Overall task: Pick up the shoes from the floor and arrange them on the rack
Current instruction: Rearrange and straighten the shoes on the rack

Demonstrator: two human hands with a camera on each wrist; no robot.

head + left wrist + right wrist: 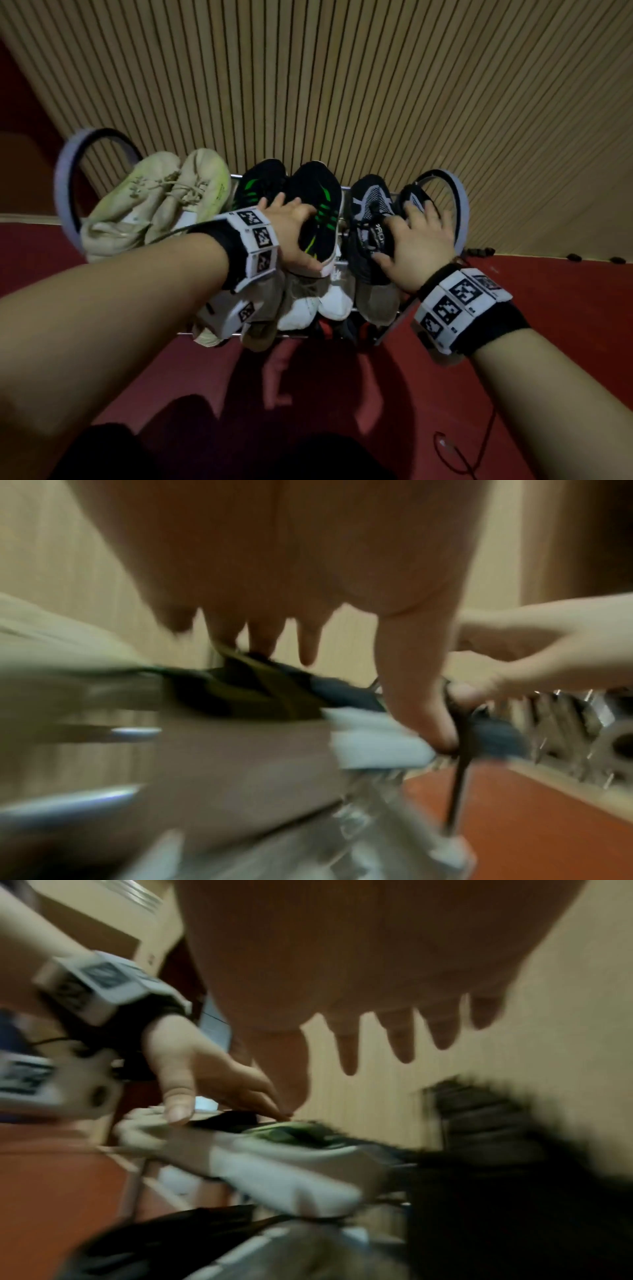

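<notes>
The shoe rack (pixel 63 192) stands against the wall with three pairs on its top shelf: cream shoes (pixel 161 202) at the left, black-and-green shoes (pixel 322 198) in the middle, black-and-grey shoes (pixel 373 205) at the right. My left hand (pixel 305 236) rests on the right black-and-green shoe (pixel 253 693), fingers straight across its top and thumb down at the white heel sole. My right hand (pixel 407 236) spreads over the black-and-grey pair (pixel 479 1115); in the right wrist view its fingers (pixel 404 1047) hang straight above the shoes. Both wrist views are blurred.
White shoes (pixel 315 305) and beige ones sit on the lower shelf under my hands. A slatted wooden wall (pixel 308 85) rises behind the rack. Red carpet (pixel 171 394) runs from the rack to my feet. A thin cable (pixel 479 445) lies on it at the right.
</notes>
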